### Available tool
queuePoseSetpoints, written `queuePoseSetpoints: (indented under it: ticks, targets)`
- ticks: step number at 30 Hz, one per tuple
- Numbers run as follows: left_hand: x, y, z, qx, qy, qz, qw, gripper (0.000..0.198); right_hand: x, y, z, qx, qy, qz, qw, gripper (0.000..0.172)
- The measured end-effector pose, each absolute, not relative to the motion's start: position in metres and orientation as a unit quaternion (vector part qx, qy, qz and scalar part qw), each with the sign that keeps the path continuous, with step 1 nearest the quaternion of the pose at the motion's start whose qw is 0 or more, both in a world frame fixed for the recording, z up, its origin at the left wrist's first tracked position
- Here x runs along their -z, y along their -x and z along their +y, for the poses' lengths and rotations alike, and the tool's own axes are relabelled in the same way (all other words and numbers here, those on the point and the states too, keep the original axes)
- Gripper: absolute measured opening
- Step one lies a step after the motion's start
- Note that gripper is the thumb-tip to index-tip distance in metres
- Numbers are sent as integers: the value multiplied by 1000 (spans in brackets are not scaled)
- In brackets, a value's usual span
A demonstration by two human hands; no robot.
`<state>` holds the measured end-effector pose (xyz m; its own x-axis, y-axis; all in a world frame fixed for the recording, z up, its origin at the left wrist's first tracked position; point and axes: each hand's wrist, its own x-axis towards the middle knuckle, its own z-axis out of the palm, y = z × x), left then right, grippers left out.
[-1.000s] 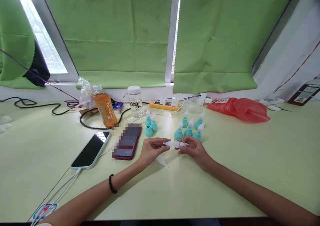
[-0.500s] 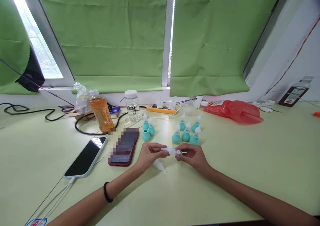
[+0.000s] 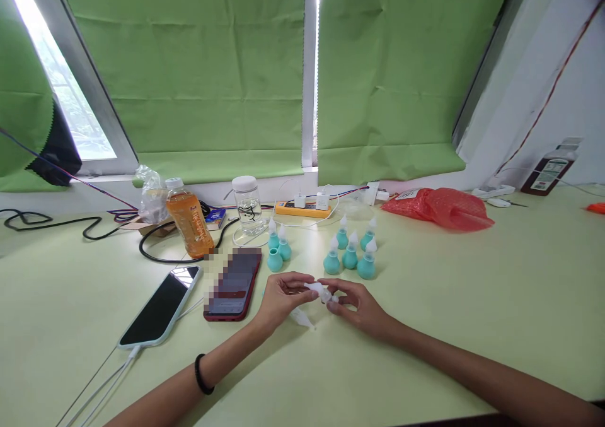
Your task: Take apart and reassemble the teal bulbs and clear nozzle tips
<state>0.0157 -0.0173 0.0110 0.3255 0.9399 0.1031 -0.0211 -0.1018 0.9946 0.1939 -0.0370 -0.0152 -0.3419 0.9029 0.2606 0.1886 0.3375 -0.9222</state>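
My left hand [image 3: 286, 299] pinches the narrow end of a small translucent white nozzle [image 3: 322, 291] between thumb and fingers. At the nozzle's wider end, my right hand [image 3: 363, 308] grips with thumb and fingertips. Beneath my left hand, another pointed white piece [image 3: 302, 318] lies on the table, partly covered. Beyond the hands stand several teal bulbs [image 3: 331, 263] with white pointed tips, grouped to the right. A smaller group on the left includes a teal bulb [image 3: 275, 260] with an open neck and no tip.
Left of my hands lie a red-cased phone [image 3: 236, 285] and a white-cased phone [image 3: 161, 307] on a cable. An orange drink bottle [image 3: 190, 222], a clear jar [image 3: 248, 209] and a yellow power strip [image 3: 302, 210] stand behind. A red plastic bag [image 3: 439, 207] lies at back right.
My right fingers have shifted on the nozzle, with the index finger now stretched along its top. The nozzle tilts down more to the right. The view has moved slightly.
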Motion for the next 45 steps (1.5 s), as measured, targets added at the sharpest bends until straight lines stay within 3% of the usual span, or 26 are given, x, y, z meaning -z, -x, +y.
queuePoseSetpoints:
  ticks: [7,9,13,16,23,28,31,38,42,45]
  targets:
    - [-17,-3,-6,-491,-723,388,292,18,12,-194,-37,-381,425,-702,426,31]
    - [-17,0,-2,-447,-783,384,200,17,13,-194,-37,-383,424,-702,425,30]
    - [-8,4,5,-243,-901,357,44,21,13,-192,-38,-383,421,-705,423,25]
    - [-1,4,8,-195,-917,347,19,22,14,-192,-37,-391,417,-705,420,23]
    - [-13,6,7,-495,-797,345,-5,12,20,-193,-34,-442,418,-671,423,31]
    - [-16,12,15,-553,-725,403,80,18,21,-193,-34,-437,411,-677,425,32]
    - [-18,17,21,-525,-706,469,74,23,21,-193,-35,-437,413,-677,425,31]
    - [-28,25,27,-233,-746,576,-240,36,20,-192,-35,-415,422,-690,417,28]
    - [-17,27,32,-155,-759,586,-239,35,19,-190,-36,-381,436,-697,422,26]
    - [-15,24,31,-186,-781,565,-189,26,19,-190,-36,-359,436,-697,443,22]
